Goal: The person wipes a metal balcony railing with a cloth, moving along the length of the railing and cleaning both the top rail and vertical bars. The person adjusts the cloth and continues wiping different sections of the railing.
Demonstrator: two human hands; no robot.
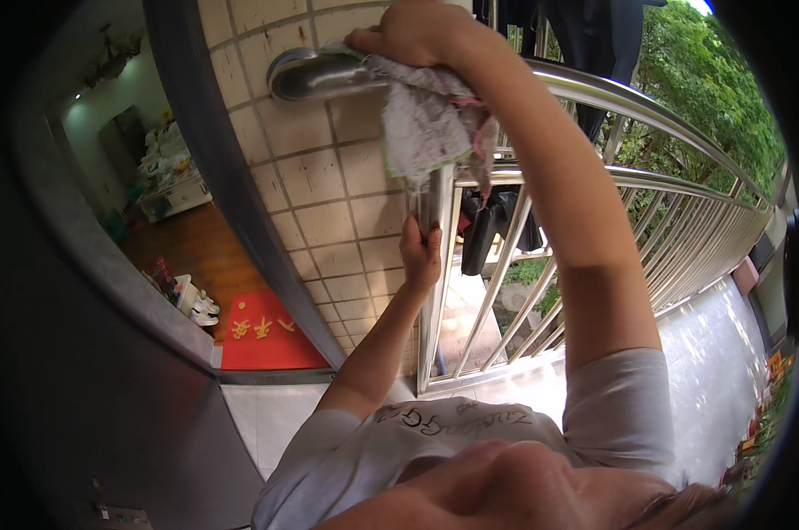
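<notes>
My right hand (pixel 426 33) is at the top, closed over a grey-white cloth (pixel 426 122) with a green edge and pinkish parts. It presses the cloth onto the stainless steel handrail (pixel 326 78), near the rail's rounded end at the tiled wall. The cloth hangs down below the rail in front of an upright post. Lower down, my left hand (pixel 422 255) grips the upright metal post (pixel 444 218) of the railing, beneath the hanging cloth.
A tiled wall (pixel 313 172) and a dark door frame (pixel 227 172) stand left of the railing. Through the doorway lie a red mat (pixel 260 344) and shoes (pixel 204 309). Railing bars (pixel 505 278) run rightward. Dark clothes (pixel 598 40) hang outside, with trees (pixel 704 99) beyond.
</notes>
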